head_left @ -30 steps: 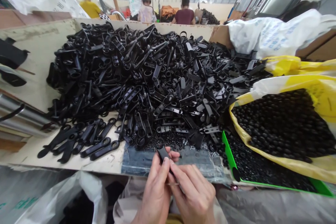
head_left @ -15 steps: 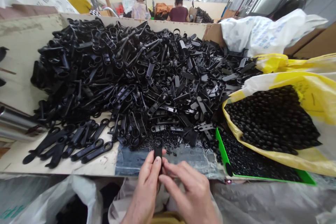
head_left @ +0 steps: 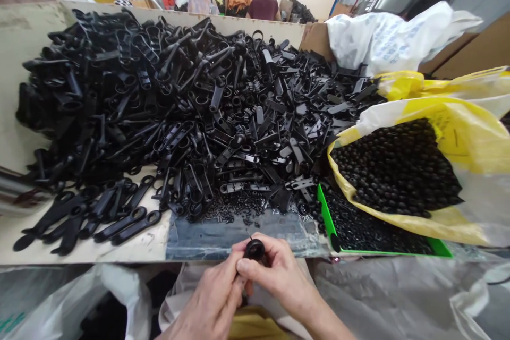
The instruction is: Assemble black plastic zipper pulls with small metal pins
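Close above the bench's front edge, both my hands hold one black ring-ended plastic handle (head_left: 255, 248). Its round end faces up between my fingers, while most of its length is hidden in the grip. My left hand (head_left: 213, 292) is closed round the lower part. My right hand (head_left: 285, 276) pinches the round end, thumb on the near side and fingers curled behind. A thin dark pin or wire seems to stick up past the ring; its kind is unclear. Just beyond lie tiny black parts (head_left: 235, 204) and small metal pins (head_left: 305, 210) on a dark blue mat (head_left: 199, 239).
A big heap of black plastic handles (head_left: 131, 85) and flat pieces fills the bench. Similar handles (head_left: 135, 226) lie front left. At right, a yellow-white sack (head_left: 474, 143) of round black pieces overhangs a green-edged tray (head_left: 326, 223). Several people (head_left: 263, 5) sit beyond the back board.
The handle has been tilted and lowered, so its round end now faces up. My right hand has come from beside it to close on the ring. The view has shifted slightly.
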Tool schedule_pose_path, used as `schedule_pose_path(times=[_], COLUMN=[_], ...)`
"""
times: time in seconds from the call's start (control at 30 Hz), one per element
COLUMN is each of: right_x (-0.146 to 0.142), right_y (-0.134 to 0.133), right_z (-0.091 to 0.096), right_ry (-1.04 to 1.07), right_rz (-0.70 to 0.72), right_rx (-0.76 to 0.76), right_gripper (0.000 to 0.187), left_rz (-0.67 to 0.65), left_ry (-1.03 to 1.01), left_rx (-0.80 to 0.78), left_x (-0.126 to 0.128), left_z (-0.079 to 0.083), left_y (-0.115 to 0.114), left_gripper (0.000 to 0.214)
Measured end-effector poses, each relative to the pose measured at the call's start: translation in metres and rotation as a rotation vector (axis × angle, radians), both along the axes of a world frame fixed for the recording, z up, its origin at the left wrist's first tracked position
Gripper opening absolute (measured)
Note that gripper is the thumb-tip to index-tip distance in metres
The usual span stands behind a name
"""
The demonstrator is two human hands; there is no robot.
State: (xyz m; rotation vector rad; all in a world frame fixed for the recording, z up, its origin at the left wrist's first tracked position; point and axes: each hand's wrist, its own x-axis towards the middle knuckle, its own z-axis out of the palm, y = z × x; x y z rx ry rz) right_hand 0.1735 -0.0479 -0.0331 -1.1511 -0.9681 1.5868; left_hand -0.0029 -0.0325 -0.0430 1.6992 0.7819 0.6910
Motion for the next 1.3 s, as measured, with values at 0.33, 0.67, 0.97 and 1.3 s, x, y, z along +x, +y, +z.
schedule_pose_path(times=[0.33,0.67,0.97,1.3], right_x=[0.025,-0.008,-0.020,-0.056], right_y=[-0.011,0.020,0.083,0.128], right_z=[0.015,0.006,0.023,0.033], right_ry=[-0.246,-0.542,-0.910,-1.324], right_rz=[-0.135,-0.085,-0.020,-0.068], right_rx=[0.273,0.254,0.519,0.446], right_gripper=[0.014,0.022,0.016,0.028], left_rz=[-0.114,0.464,1.066,0.940], left_ry=[0.057,0.290,0.846,0.999], left_rx=[0.278,0.532,0.907,0.865], left_x=[-0.001,-0.051,-0.141,-0.119], left_z=[0.023,0.021,-0.011,-0.013], left_y=[0.013,0.024,0.087,0.094], left_gripper=[0.023,0.028,0.044,0.028])
